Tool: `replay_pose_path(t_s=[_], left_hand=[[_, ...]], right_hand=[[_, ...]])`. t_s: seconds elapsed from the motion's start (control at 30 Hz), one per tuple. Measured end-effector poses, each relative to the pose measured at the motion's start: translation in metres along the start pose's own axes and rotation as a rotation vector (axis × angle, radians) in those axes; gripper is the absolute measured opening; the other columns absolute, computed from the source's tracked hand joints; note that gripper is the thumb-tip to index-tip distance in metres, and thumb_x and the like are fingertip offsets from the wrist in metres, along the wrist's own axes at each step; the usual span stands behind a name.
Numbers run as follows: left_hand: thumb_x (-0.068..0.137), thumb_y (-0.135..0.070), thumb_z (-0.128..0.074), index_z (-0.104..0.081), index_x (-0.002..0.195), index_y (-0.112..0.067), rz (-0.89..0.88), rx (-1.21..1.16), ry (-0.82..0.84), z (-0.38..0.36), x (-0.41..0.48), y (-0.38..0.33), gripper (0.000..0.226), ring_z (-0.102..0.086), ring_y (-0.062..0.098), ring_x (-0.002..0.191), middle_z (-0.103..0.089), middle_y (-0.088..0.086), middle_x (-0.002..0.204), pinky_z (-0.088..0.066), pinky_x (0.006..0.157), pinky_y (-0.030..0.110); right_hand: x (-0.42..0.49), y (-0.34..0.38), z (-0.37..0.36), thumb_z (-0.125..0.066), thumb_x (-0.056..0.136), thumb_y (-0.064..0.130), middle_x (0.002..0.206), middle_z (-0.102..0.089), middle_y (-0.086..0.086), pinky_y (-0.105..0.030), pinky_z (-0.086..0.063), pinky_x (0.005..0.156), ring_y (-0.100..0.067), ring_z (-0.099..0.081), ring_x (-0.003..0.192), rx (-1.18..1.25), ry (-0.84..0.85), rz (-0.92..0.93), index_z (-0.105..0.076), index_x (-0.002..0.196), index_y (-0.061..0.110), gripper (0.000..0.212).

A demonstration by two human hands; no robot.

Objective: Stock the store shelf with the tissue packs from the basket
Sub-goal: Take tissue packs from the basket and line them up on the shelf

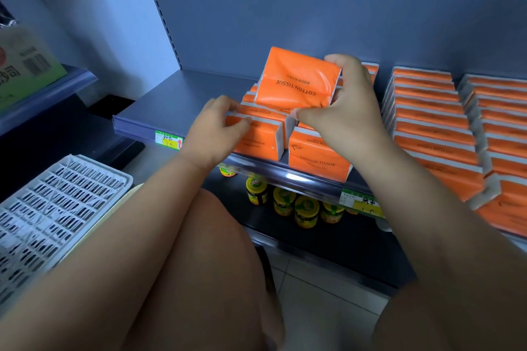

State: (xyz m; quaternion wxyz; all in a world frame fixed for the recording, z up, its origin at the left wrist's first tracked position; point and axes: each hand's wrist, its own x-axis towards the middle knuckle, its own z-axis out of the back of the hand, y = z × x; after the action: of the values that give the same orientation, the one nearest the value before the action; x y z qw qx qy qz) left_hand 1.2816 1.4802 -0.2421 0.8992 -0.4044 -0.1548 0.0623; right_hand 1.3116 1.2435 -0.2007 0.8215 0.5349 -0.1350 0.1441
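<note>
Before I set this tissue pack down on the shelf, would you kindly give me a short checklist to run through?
1. Grip on the raised pack: ok. The right hand holds its right end between thumb and fingers.
2. Stack steadied: ok. The left hand holds the front left pack by its top edge.
3. Raised pack level: not ok. It is tilted, with its far edge higher.
4. Free room on the shelf: ok. There is a bare stretch left of the stacks.
5. More packs left in the basket: cannot tell. Its inside is not visible.
</note>
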Motion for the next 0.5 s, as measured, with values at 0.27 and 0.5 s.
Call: replay_pose_path(t_s=[0.27, 0.5], left_hand=[[0.096, -0.030, -0.063, -0.056, 0.130, -0.017, -0.155, 0.002, -0.306, 0.001, -0.011, -0.027, 0.037, -0.053, 0.006, 0.110, -0.049, -0.007, 0.130, -0.044, 0.093, 0.020], [0.102, -0.016, -0.055, -0.060, 0.124, -0.009, -0.043, -0.947, -0.029, -0.026, -0.013, -0.087, 0.023, -0.070, 0.028, 0.100, -0.070, 0.006, 0.110, -0.059, 0.088, 0.047]], right_hand=[[-0.001, -0.001, -0.002, -0.093, 0.062, 0.027, 0.138, -0.047, 0.014, -0.034, -0.053, 0.101, -0.012, -0.054, 0.126, 0.045, 0.017, 0.007, -0.042, 0.144, 0.041, 0.097], [0.003, -0.001, -0.003, -0.090, 0.057, 0.043, 0.144, -0.052, 0.007, -0.041, -0.052, 0.106, -0.013, -0.058, 0.130, 0.147, -0.076, -0.022, -0.037, 0.136, 0.055, 0.096]])
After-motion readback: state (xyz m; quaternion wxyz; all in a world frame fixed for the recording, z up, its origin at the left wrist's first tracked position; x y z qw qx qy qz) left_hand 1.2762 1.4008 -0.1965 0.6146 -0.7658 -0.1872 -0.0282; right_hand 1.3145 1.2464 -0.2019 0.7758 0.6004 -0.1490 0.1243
